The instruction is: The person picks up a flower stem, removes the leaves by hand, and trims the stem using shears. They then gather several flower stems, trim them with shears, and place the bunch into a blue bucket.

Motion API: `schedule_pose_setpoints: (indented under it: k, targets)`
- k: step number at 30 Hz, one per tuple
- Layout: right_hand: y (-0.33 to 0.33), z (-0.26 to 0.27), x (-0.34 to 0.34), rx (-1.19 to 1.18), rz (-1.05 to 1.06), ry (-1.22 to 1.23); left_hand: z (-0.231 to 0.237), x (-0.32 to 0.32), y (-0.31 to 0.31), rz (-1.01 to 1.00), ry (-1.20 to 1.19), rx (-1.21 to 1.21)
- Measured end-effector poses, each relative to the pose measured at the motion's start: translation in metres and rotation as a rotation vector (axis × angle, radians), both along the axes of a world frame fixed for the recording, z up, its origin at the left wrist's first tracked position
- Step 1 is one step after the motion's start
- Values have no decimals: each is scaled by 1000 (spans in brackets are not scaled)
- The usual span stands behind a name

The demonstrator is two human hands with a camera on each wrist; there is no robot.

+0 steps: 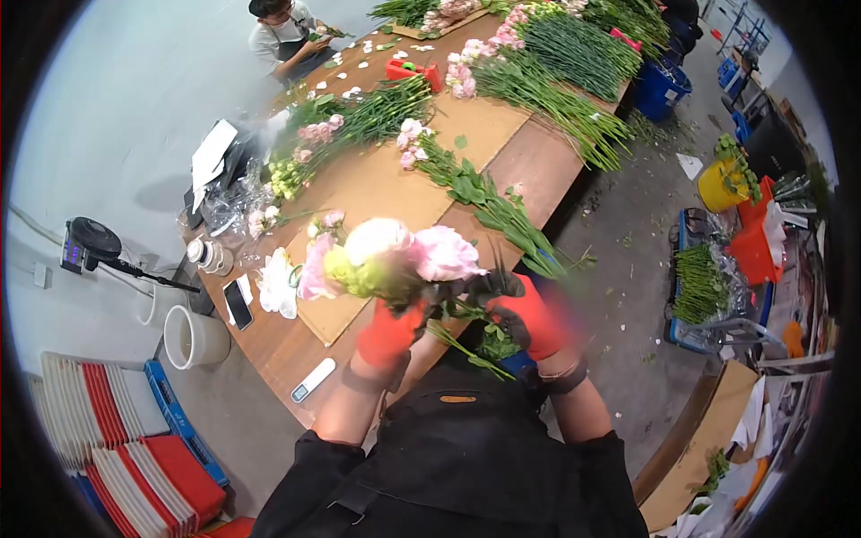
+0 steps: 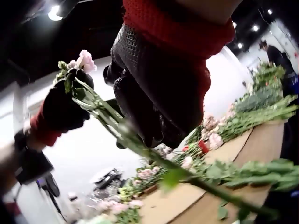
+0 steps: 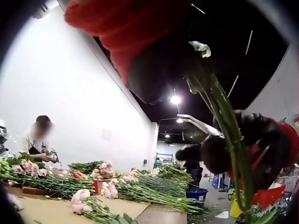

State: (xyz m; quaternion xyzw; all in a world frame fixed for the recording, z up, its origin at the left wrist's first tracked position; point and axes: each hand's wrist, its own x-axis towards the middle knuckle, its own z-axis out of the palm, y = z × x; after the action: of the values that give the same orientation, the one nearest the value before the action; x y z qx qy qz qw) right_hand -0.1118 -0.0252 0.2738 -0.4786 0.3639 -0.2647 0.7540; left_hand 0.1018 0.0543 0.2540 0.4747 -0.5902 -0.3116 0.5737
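Observation:
Both hands wear red gloves with black fingers and palms. In the head view, my left hand (image 1: pixel 392 330) grips a bunch of pink flowers (image 1: pixel 444 254) just under the blooms, with greenish buds among them. My right hand (image 1: pixel 529 316) is close beside it, fingers curled about the lower green stems (image 1: pixel 466 348). The left wrist view shows long stems (image 2: pixel 110 112) running past the near glove's fingertips, while the farther glove holds them below the blooms. Stems (image 3: pixel 229 126) cross in front of the curled fingers of the farther glove in the right wrist view.
Flower bunches (image 1: pixel 547 117) lie along the wooden table (image 1: pixel 538 175) on cardboard (image 1: pixel 359 202). A phone (image 1: pixel 239 305) and a white-handled tool (image 1: pixel 313 380) lie near its left edge. A person (image 1: pixel 285 40) handles flowers at the far side. Buckets (image 1: pixel 659 90) stand on the floor.

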Motion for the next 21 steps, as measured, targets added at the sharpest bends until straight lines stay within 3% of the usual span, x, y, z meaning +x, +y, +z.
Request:
schedule_pose_setpoints:
  k: [3, 4, 5, 6, 7, 8, 10, 11, 14, 16, 17, 20, 21]
  targets:
    - [0, -36, -9, 51, -18, -24, -35, -7, 14, 249, -828, -300]
    - [4, -47, -13, -90, -29, 15, -53, -14, 20, 354, -1031, -395]
    - [9, -61, -19, -231, -43, 53, -67, -21, 22, 405, -1082, -410]
    - [9, -75, -27, -270, -80, 105, -76, -30, 22, 414, -994, -359]
    - [6, -97, -39, -235, -131, 167, -46, -49, 17, 326, -123, -21]
    - [3, -119, -51, -204, -171, 229, -23, -38, 18, 100, 272, 256]
    - [-4, -146, -63, -234, -166, 318, -9, -23, 11, 109, 311, 165]
    - [-8, -155, -67, -267, -151, 358, -5, -13, 10, 58, 425, 268]
    - [9, -111, -56, -424, -129, 140, 0, -5, 10, -22, 574, 386]
    - [16, -61, -42, -340, -73, 0, -7, -8, 10, -48, 548, 409]
    - [20, -56, -38, -212, -142, -87, -8, -11, 11, -54, 533, 427]
    - [29, -16, -15, -139, 59, 168, -14, -20, 16, -59, 497, 461]
    - [30, -35, -15, -200, 59, 171, -15, -20, 20, -59, 437, 463]
